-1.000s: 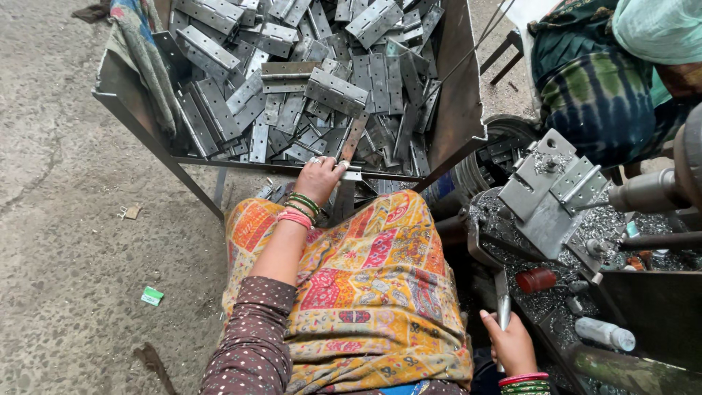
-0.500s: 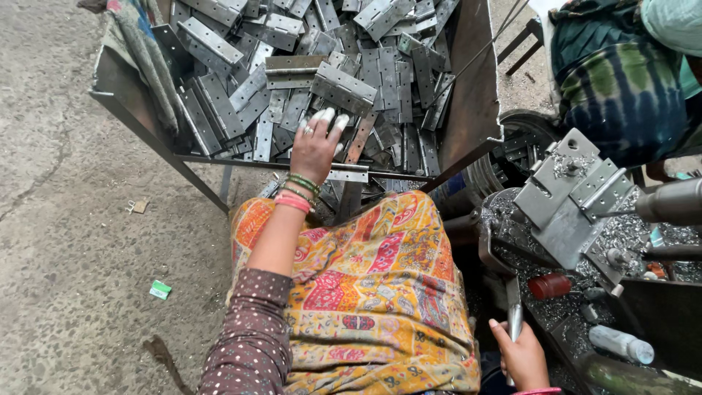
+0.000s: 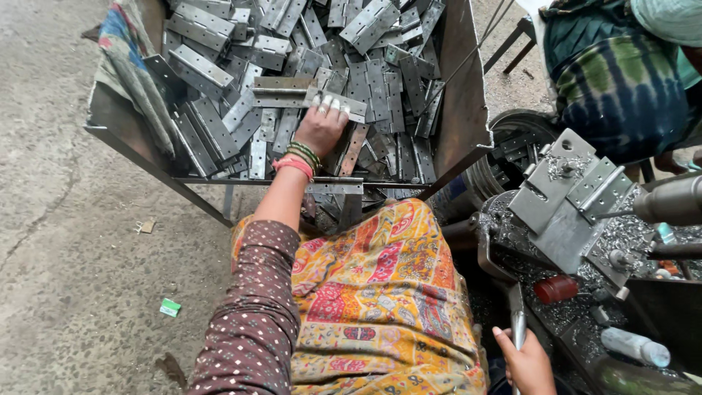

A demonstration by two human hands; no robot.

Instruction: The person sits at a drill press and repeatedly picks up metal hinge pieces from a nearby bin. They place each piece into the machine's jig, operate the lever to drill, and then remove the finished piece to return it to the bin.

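Having reached up from the bin's near rim, the left hand (image 3: 319,126) lay in the metal bin (image 3: 468,95), fingers (image 3: 330,104) curled over a grey hinge plate (image 3: 338,102) atop the heap, while the right hand (image 3: 528,362) still gripped the machine lever (image 3: 517,322).

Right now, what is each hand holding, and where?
Left hand grips a metal hinge plate by its long edge, in the bin; right hand clasps the machine lever low down.
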